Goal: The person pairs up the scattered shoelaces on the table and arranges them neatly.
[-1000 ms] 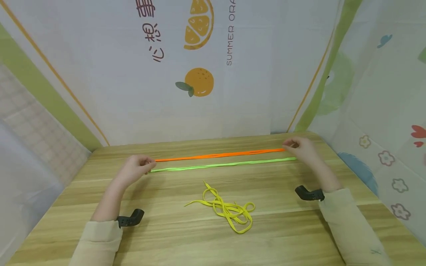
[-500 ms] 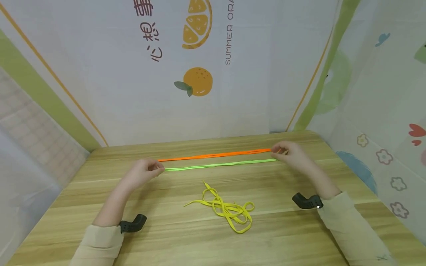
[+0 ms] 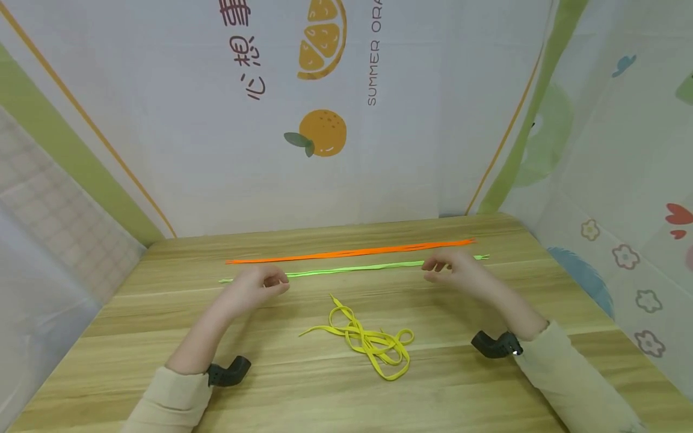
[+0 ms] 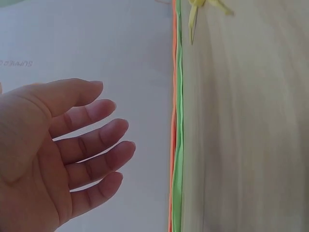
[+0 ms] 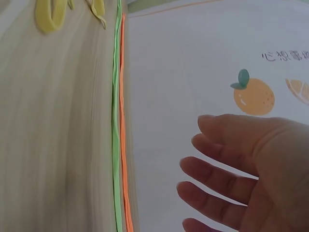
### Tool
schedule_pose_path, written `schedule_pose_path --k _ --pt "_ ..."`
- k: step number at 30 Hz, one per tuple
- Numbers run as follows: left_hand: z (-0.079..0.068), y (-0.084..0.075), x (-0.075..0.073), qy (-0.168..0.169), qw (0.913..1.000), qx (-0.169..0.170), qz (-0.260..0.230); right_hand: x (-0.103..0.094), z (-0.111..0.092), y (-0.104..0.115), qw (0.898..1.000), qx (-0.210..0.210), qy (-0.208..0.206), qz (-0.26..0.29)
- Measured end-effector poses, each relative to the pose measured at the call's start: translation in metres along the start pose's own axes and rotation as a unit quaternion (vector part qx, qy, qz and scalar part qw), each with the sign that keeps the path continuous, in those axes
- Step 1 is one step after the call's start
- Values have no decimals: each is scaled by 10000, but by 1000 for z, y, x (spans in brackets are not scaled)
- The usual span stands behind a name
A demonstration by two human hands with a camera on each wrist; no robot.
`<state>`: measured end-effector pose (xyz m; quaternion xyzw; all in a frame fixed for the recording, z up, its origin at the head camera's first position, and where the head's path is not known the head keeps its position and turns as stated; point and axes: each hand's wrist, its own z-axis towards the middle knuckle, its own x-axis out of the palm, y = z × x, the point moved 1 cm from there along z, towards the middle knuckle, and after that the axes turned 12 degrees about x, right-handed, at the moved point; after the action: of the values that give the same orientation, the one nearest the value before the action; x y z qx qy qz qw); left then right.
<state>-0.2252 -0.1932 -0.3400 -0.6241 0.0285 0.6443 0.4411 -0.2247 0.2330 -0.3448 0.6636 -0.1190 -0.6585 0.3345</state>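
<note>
An orange shoelace (image 3: 325,255), doubled and drawn out straight, lies across the back of the table. Parallel to it, slightly nearer, runs a light green shoelace (image 3: 357,268). A yellow shoelace (image 3: 369,344) lies in a loose tangle at the middle. My left hand (image 3: 251,291) hovers over the green lace's left part, and my right hand (image 3: 460,270) over its right part. Both hands have loosely bent fingers with nothing between them. In the left wrist view, the left fingers (image 4: 99,150) are spread apart; the right fingers (image 5: 212,174) look alike in the right wrist view.
The wooden table (image 3: 292,391) ends at the back against a white printed cloth (image 3: 400,168). Another patterned cloth (image 3: 606,198) hangs along the right side. Black wrist mounts (image 3: 230,371) stick out from both sleeves.
Both hands have come off the ends of the orange and green laces and moved inward, toward each other and nearer. The lace ends now show. The yellow lace has not moved.
</note>
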Motion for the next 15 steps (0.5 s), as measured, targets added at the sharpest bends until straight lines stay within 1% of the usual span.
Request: schedule_pose_path --k 4,6,8,11,13,15 --pt "3 -6 7 73 9996 254 -64 5 -2 8 9996 -205 206 -40" --pt "5 -9 11 124 9992 367 -43 8 -3 11 9992 -248 324 -24" --pt "6 -14 14 180 9988 453 1 11 -5 14 9988 -207 438 -52" --pt "7 -19 19 292 9981 537 120 16 -7 18 9980 -181 580 -166" --pt "8 -21 23 368 9978 530 170 18 -9 20 9973 -210 674 -216" --pt "9 -23 26 435 9974 541 213 21 -9 21 9962 -379 739 -253"
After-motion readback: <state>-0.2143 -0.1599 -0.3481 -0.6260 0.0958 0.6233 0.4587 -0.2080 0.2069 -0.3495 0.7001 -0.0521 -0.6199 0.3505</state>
